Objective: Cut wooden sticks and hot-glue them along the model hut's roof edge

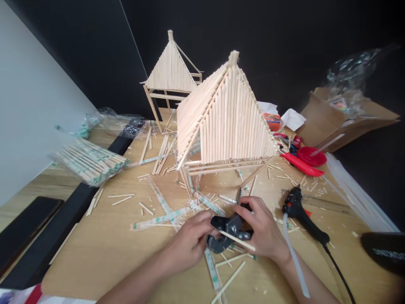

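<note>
Near the table's front, my right hand (264,232) is closed around a black hand cutter (233,226) with a rounded base; its exact kind is partly hidden by the fingers. A thin wooden stick (238,240) lies slantwise across the cutter. My left hand (194,236) is closed, its fingertips pinched at the stick's left end and close against the cutter. A dark pointed tip (239,193) sticks up past my right fingers. Just behind the hands stands a model house (236,118) of wooden sticks, its steep roof covered with sticks set side by side.
A second stick house (172,69) stands behind. At right lie a glue gun (297,211) with its cord, a clear ruler (325,202), red dishes (311,157) and a paper bag (341,114). Packed sticks (91,160) are at left; loose pieces and wrappers litter the wooden table (104,249).
</note>
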`<state>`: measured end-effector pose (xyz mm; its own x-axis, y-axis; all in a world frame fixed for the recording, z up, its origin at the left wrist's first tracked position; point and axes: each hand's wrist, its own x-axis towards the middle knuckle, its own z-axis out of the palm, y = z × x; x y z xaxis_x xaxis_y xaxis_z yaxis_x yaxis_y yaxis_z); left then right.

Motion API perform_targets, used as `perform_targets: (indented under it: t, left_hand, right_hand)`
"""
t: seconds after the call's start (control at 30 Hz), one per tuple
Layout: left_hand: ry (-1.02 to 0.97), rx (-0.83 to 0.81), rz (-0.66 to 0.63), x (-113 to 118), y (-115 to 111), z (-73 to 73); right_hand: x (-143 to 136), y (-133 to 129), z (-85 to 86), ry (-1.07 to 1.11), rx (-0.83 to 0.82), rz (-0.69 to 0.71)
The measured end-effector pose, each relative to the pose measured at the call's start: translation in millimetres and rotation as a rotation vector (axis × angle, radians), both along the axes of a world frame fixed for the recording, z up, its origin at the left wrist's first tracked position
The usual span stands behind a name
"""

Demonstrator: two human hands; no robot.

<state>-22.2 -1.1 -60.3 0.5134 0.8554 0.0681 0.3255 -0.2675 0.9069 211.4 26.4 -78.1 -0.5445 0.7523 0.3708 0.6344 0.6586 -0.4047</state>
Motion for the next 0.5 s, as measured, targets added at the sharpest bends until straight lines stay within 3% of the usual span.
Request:
perform_targets:
  t: [0.5]
  left_hand:
    - [-0.179, -0.103, 0.0, 3.6, 6.1, -5.4]
  right_hand:
    - [4.1, -1.1, -1.9, -0.024, 0.005, -0.006]
